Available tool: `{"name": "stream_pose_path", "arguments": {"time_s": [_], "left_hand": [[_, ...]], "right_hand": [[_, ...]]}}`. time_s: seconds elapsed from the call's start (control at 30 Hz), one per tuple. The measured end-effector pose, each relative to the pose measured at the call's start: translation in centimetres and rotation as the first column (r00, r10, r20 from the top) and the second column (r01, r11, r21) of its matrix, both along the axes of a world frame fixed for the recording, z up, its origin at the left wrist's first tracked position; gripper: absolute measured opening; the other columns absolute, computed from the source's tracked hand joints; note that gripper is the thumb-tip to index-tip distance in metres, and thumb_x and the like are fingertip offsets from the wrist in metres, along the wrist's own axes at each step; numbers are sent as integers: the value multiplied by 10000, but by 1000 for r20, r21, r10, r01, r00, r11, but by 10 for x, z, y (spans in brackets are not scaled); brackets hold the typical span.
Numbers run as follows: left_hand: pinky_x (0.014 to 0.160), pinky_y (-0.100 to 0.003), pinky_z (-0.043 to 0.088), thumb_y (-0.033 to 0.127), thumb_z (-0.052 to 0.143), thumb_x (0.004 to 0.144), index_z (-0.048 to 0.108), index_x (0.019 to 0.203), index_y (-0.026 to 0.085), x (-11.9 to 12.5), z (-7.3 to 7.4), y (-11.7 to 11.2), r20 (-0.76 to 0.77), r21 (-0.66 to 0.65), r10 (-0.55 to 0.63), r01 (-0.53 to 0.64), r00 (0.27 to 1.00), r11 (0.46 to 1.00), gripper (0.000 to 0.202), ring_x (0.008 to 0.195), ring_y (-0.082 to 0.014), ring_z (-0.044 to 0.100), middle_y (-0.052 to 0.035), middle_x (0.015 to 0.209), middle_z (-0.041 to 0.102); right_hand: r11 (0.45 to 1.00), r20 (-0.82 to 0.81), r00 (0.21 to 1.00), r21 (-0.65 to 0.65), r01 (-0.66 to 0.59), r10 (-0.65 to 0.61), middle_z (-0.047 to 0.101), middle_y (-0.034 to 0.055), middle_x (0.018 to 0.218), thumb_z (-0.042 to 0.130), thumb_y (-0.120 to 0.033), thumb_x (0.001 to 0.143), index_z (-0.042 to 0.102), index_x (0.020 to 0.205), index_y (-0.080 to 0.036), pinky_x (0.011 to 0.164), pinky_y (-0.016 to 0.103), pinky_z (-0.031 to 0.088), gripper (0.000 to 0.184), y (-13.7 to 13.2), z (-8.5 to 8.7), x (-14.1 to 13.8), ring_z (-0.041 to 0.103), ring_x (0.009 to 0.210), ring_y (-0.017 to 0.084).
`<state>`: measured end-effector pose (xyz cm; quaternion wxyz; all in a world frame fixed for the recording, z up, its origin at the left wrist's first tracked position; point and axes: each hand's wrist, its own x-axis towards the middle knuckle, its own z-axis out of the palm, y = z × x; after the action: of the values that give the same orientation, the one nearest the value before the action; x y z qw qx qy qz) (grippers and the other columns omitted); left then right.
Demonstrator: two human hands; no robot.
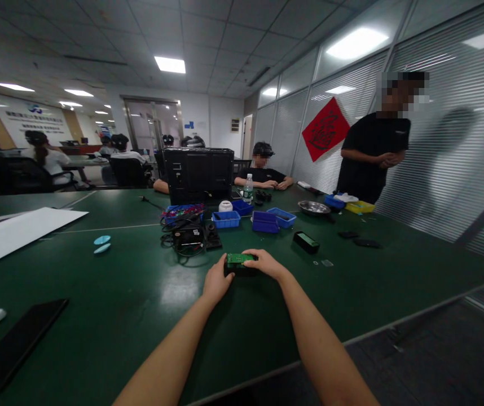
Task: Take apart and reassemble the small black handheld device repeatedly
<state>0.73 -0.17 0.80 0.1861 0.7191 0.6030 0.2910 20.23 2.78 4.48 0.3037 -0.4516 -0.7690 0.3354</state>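
Observation:
Just ahead of me on the green table is a green circuit board (237, 258), lying on top of a small black case (242, 270). My left hand (218, 281) is closed around the left end of the case, thumb on the near side. From the right, my right hand (268, 264) reaches over and its fingers grip the board's right end. How the board sits in the case is partly hidden by these fingers. A second black case (306, 242) with a pale green top lies farther off to the right.
Behind my hands are tangled cables (183, 220), a blue bin (225, 219), a dark blue box (265, 222), a water bottle (248, 188) and a black equipment case (199, 175). A metal bowl (314, 208) stands right. One person (263, 169) sits opposite; another (373, 141) stands right.

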Motion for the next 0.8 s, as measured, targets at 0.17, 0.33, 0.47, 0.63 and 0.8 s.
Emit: {"name": "stream_pose_path", "arguments": {"time_s": [0.17,0.33,0.47,0.63,0.8], "left_hand": [[903,-263,357,227,552,724,290,1333,186,-1,-5,2,27,32,-12,11,1000,999,665,1058,-183,520,-66,1198,551],[928,-258,344,210,552,718,311,1322,176,-1,-8,3,60,45,-10,7,998,999,652,1080,-178,506,-63,1203,548],[938,-260,335,215,554,721,310,1319,181,-1,-7,3,65,29,-5,3,998,1000,646,1087,-169,501,-63,1202,548],[945,-260,333,224,554,728,329,1305,194,-2,-6,2,111,-3,-5,6,994,1000,620,1087,-162,502,-47,1194,554],[948,-268,329,233,552,733,345,1291,203,-4,-6,1,98,-11,-16,17,995,1000,596,1087,-160,500,-45,1193,554]], "right_hand": [[996,-40,998,-81,47,-51,603,83,1092,673,-334,629,560,1132,-160,880,350,393,545,3,-2,6,555,976,205],[1000,83,997,6,8,-8,596,91,1100,686,-378,605,583,1095,-150,897,341,381,549,2,-2,1,540,1007,217],[989,244,961,104,107,-130,617,64,1034,700,-348,588,599,1037,-183,845,310,404,489,4,-10,-6,554,963,212],[840,342,769,175,513,-541,596,99,1057,634,-442,651,579,1064,-190,779,320,417,487,15,-18,13,553,961,249],[740,297,685,139,658,-665,555,184,1124,480,-576,725,540,1144,-119,785,363,416,623,23,-21,40,533,1012,299]]}}
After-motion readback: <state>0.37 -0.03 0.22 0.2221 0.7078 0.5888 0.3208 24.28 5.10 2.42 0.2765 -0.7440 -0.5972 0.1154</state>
